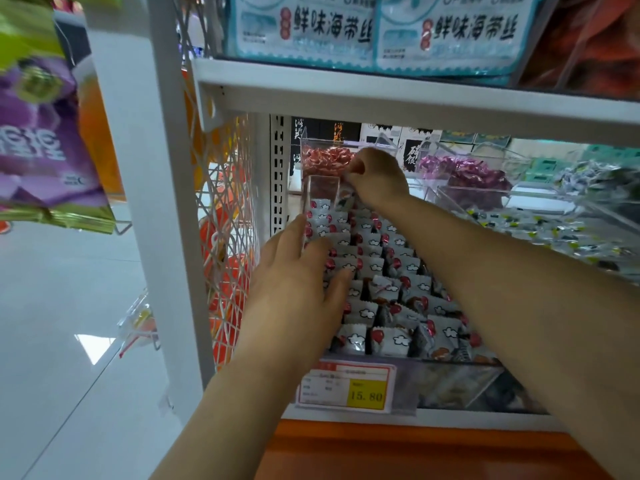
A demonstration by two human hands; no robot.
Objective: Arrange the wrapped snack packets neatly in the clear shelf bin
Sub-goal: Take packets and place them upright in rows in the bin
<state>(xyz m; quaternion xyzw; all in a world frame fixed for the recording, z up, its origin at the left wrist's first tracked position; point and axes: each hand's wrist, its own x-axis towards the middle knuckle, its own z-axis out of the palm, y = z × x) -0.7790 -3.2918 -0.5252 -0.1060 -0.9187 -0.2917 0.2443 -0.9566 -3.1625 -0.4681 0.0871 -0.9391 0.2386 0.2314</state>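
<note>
A clear shelf bin (320,195) on the lower shelf holds several rows of white snack packets (377,268) printed with red marks and clouds. My left hand (301,282) lies flat with straight fingers over the packets at the bin's left side, fingertips touching them. Reaching deep to the bin's far end, my right hand (375,178) has its fingers curled and pinches one white packet (346,197) there. Packets near the front lie looser and tilted.
Behind stands a clear bin of red wrapped sweets (325,161), and to the right one of purple sweets (471,173). More white packets (540,230) fill the right bin. The upper shelf edge (381,95) hangs low overhead. A price tag (346,388) fronts the bin. A wire mesh side panel (225,237) stands on the left.
</note>
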